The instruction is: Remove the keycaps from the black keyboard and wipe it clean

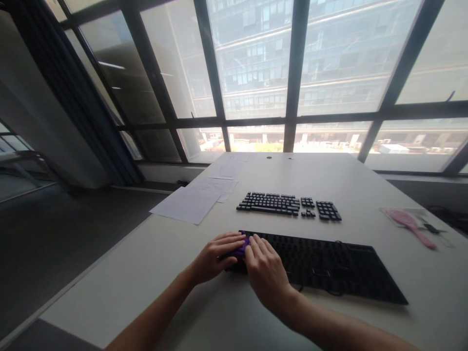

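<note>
A black keyboard base (351, 273) with its keycaps off lies at a slant before me on the white table. On its left end sits a purple lump (241, 248) that looks like soft cleaning gel, mostly covered by my fingers. My left hand (218, 252) is curved over the lump from the left, thumb low and fingers across the top. From the right, my right hand (266, 263) presses its fingers together against the lump. Beyond the base, black keycaps (270, 202) are laid out in keyboard order, with the number-pad keycaps (328, 210) at the right.
Several white paper sheets (188, 204) lie along the table's left side. A pink hairbrush (411, 226) rests at the right, beside a small dark object (431, 228). A thin cable (334, 293) shows at the base's near edge. Large windows stand behind the table (314, 170).
</note>
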A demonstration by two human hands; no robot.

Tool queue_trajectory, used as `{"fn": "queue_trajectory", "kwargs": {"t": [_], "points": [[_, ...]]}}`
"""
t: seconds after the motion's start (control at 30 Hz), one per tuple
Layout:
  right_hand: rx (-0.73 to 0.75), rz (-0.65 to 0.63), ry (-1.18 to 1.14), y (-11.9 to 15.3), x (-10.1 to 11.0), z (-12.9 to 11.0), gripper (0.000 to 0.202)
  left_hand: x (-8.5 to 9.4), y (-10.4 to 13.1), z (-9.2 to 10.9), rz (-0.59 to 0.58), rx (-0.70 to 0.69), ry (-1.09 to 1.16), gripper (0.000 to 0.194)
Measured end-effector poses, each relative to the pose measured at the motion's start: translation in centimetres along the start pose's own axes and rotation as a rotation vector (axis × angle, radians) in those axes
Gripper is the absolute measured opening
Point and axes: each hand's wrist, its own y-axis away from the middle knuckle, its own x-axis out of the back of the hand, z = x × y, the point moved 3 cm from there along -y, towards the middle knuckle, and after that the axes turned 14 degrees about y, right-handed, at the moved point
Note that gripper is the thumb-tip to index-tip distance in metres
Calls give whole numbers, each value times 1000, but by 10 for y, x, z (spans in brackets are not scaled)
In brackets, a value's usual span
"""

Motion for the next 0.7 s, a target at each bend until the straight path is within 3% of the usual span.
{"fn": "queue_trajectory", "kwargs": {"t": [0.13, 0.27, 0.4, 0.47, 0.57, 0.7], "points": [[-11, -147, 14, 2, -11, 1, 43, -5, -1, -1, -158, 152, 72, 50], [22, -201, -34, 5, -18, -4, 70, -7, -1, -3, -221, 216, 76, 54], [15, -249, -27, 7, -15, -7, 69, -8, 1, -7, -253, 247, 72, 52], [0, -249, -26, 8, -9, -9, 64, -9, 1, -10, -231, 236, 77, 45], [-13, -242, -50, 8, 1, -11, 49, -7, 2, -16, -105, 255, 54, 38], [-44, -242, -68, 5, 7, -7, 21, -2, 5, -23, 63, 344, 11, 46]]}}
